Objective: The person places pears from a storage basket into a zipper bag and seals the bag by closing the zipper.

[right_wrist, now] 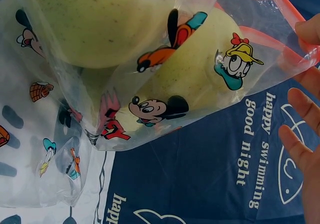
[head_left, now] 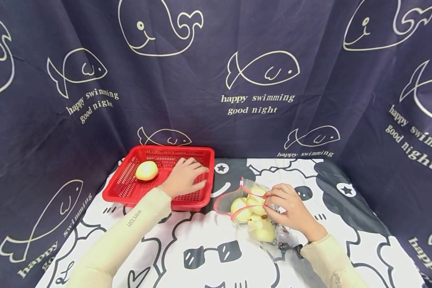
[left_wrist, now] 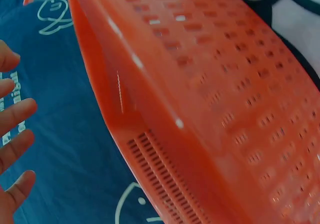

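My left hand (head_left: 185, 177) hovers over the right side of a red perforated plastic basket (head_left: 165, 148), its fingers spread apart with nothing between them. A single yellow round fruit (head_left: 146, 171) lies in the basket's left part. On the right, thumb and fingers of my right hand (head_left: 288, 206) pinch the red-edged opening of a clear zip bag (right_wrist: 105, 143). The bag's mouth gapes toward the basket. Several yellow fruits (head_left: 262, 231) with fine brown speckles fill it, and cartoon figures are printed on the plastic. In the left wrist view, the basket's outside wall hides the fruit.
A white cloth with black cartoon drawings (head_left: 209, 236) covers the table. Dark blue curtains (head_left: 201, 80) with white fish and lettering enclose the back and both sides. The basket's rear rim stands close to the back curtain.
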{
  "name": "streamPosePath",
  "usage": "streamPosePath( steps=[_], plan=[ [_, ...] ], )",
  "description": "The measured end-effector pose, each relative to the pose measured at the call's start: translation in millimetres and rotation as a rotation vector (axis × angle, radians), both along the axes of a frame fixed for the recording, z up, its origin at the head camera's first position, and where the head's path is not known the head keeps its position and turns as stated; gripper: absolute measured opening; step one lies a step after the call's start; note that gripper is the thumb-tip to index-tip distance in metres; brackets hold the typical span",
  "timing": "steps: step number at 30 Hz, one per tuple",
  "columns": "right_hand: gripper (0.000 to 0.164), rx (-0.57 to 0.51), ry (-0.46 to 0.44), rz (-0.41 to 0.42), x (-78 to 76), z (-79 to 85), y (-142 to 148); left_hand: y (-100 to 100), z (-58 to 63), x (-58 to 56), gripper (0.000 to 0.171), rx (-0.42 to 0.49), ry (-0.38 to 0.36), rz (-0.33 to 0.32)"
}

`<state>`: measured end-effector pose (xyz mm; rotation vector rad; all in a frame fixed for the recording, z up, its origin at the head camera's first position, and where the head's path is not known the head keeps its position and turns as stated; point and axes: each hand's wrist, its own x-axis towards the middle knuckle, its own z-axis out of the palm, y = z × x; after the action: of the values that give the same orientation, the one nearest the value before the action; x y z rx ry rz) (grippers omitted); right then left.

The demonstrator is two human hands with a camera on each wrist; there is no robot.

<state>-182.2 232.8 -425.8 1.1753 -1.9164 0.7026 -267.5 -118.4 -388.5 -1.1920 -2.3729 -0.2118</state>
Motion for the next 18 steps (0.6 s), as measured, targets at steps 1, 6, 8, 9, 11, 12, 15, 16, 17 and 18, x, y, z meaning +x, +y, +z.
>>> streamPosePath(
  steps=[1, 6, 8, 9, 11, 12, 15, 16, 17, 18],
  plan=[
    [0.026, 0.001, 0.001, 0.001, -0.1, 0.2, 0, -3, 0.5, -1.0, 0.032, -0.007, -0.011, 0.012],
    [0.026, 0.000, 0.000, 0.000, -0.1, -0.2, 0, -14, 6.1, -3.8, 0.034, -0.058, -0.034, 0.086],
    [0.026, 0.001, -0.001, -0.002, -0.2, -0.4, 0, -18, 9.1, -4.5, 0.034, -0.070, -0.048, 0.110],
    [0.026, 0.001, -0.001, -0.002, -0.2, -0.6, 1, -20, 10.4, -4.6, 0.034, -0.074, -0.058, 0.120],
    [0.026, 0.001, -0.001, -0.004, -0.2, -0.7, 1, -24, 11.8, -5.4, 0.036, -0.086, -0.079, 0.142],
    [0.026, 0.001, -0.001, -0.004, -0.1, -0.7, 1, -27, 11.7, -6.1, 0.037, -0.089, -0.089, 0.152],
    [0.026, -0.001, 0.000, -0.004, 0.0, -0.6, 1, -34, 10.4, -9.0, 0.041, -0.109, -0.110, 0.190],
    [0.026, -0.001, 0.000, -0.004, 0.1, -0.6, 1, -36, 9.9, -10.2, 0.041, -0.113, -0.120, 0.202],
    [0.026, -0.001, 0.001, -0.004, 0.2, -0.5, 0, -38, 9.5, -11.3, 0.042, -0.116, -0.129, 0.213],
    [0.026, 0.000, 0.001, -0.004, 0.3, -0.4, 0, -40, 8.9, -12.6, 0.043, -0.116, -0.136, 0.225]
  ],
)
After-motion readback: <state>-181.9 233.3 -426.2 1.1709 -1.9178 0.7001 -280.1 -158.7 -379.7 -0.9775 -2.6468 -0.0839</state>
